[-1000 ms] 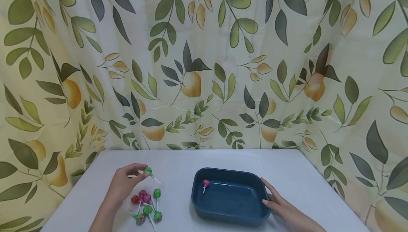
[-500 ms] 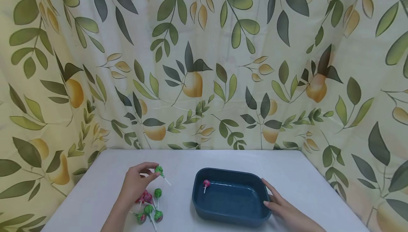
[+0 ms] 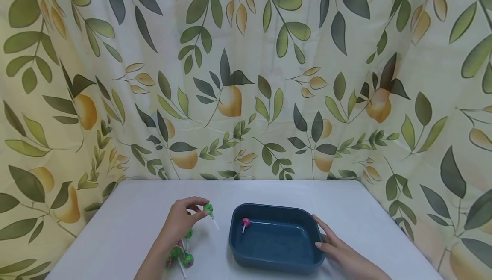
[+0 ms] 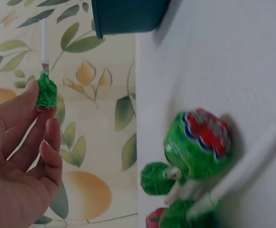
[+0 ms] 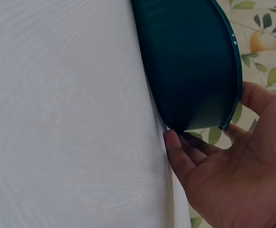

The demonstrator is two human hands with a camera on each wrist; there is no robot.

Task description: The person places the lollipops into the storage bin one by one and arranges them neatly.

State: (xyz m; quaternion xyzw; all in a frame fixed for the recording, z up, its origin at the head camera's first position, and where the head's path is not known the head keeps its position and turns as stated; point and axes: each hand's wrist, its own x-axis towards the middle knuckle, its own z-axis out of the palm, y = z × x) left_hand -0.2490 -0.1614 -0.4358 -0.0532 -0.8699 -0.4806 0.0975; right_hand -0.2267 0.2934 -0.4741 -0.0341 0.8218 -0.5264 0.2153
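Note:
Between thumb and fingertips, my left hand (image 3: pixel 180 220) pinches a green-wrapped lollipop (image 3: pixel 208 208) by its head, to the left of a dark blue rectangular bin (image 3: pixel 276 265). The white stick of this lollipop points down and right in the head view. My right hand (image 3: pixel 340 248) holds the bin's right end, thumb and a finger at the rim; in the right wrist view other fingers are low by its base. A pink lollipop (image 3: pixel 246 222) lies inside the bin at the left. Beneath my left forearm, partly hidden, is a group of lollipops (image 4: pixel 200 145) with green and red wrappers.
A white-covered table (image 3: pixel 215 190) bears everything. Behind it hangs a curtain (image 3: pixel 246 143) printed with leaves and fruit, which also runs along both sides.
My left hand has moved right with the green lollipop, closer to the bin's left side. Its forearm now covers more of the lollipop group. My right hand stays at the bin, which has not moved.

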